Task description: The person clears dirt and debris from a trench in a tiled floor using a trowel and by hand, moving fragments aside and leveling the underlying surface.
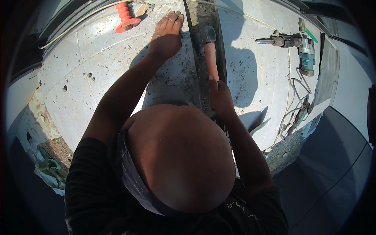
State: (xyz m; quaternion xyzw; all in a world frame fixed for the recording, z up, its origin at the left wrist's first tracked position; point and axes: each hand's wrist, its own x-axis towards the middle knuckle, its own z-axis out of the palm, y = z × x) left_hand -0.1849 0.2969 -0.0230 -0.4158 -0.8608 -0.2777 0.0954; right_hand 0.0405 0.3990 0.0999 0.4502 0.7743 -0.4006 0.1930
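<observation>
My right hand (222,98) is closed round the lower end of a hammer's handle. The hammer (210,58) has a dusty grey head and a reddish-orange handle, and its head points away from me over a rubble-filled gap between the tiles. My left hand (167,36) lies palm down, fingers stretched out, on a dusty grey tile (174,84) beside that gap. A ribbed orange hand guard (126,19) with a round flange rests on the floor to the left of my left hand.
A demolition hammer (299,45) with a pointed bit lies at the far right. Nearer on that side are a smaller power tool (301,111) and its looping cord. Crumbs and debris dot the pale floor tiles (98,58). Crumpled sheeting (49,168) lies at the lower left.
</observation>
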